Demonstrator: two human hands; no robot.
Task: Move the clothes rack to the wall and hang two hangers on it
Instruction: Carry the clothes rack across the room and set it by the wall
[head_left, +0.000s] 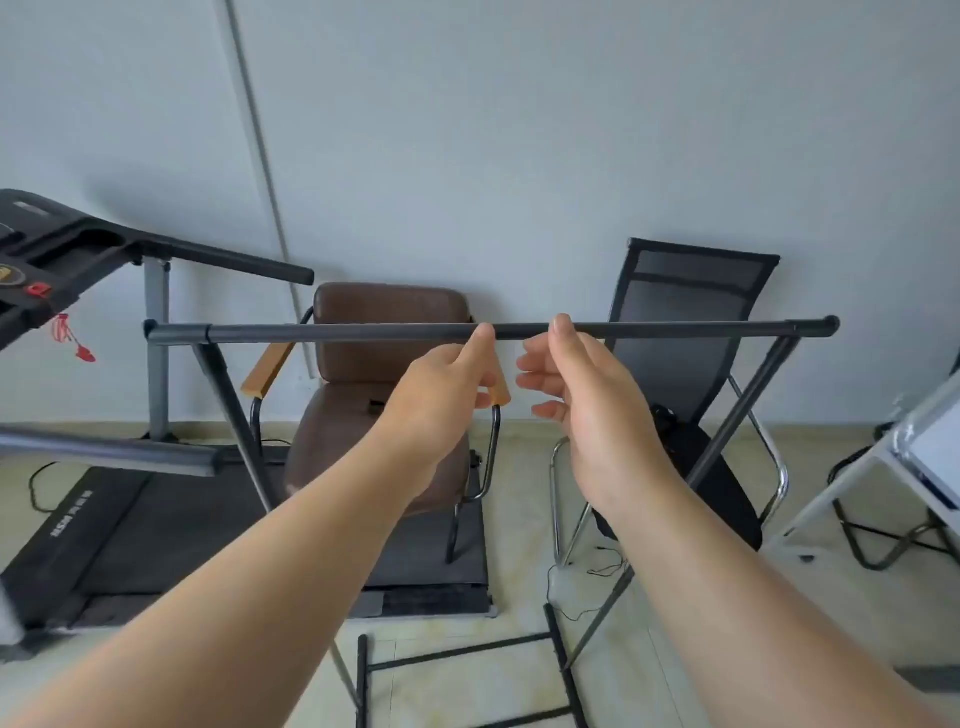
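The clothes rack's dark grey top bar (363, 332) runs level across the middle of the view, close to the pale wall (519, 130). Its slanted legs (737, 421) go down to a black floor frame (457, 652). My left hand (441, 395) is just below the bar's middle, thumb tip touching the bar and fingers loosely curled under it, not wrapped round it. My right hand (582, 395) is beside it, thumb at the bar and fingers spread apart below. No hangers are in view.
A brown padded armchair (389, 322) and a black mesh chair (691, 291) stand against the wall behind the rack. A treadmill (78, 249) fills the left side. A white stand (924, 447) is at the right edge. Thin cables lie on the tiled floor (587, 571).
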